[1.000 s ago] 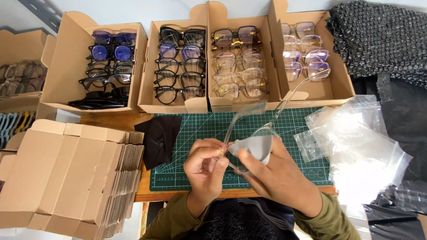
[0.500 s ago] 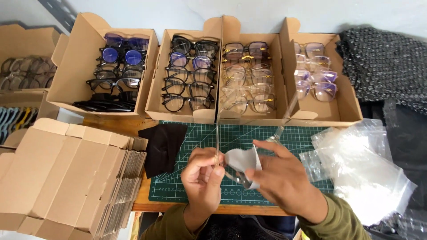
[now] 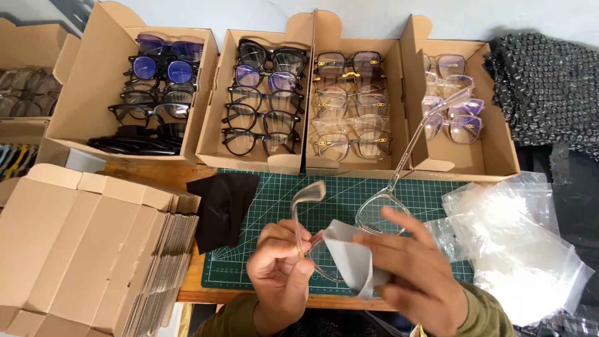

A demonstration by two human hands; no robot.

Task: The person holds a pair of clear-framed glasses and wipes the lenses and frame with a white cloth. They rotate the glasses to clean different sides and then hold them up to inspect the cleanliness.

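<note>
Over the green cutting mat your two hands meet low in the view. Your left hand pinches the clear-framed glasses by the near end of the frame, fingers closed round it, one temple arm curling up beside your thumb and the other reaching away toward the boxes. Your right hand presses a grey cleaning cloth against one lens, fingers wrapped over the cloth. You work at a wooden table, the mat laid on it. Along the far edge four open cardboard boxes stand side by side, each holding rows of glasses, dark frames on the left, pale ones on the right. A black cloth lies at the mat's left edge, flat folded cartons are stacked beyond it, clear plastic bags lie to your right, black bubble wrap behind them
</note>
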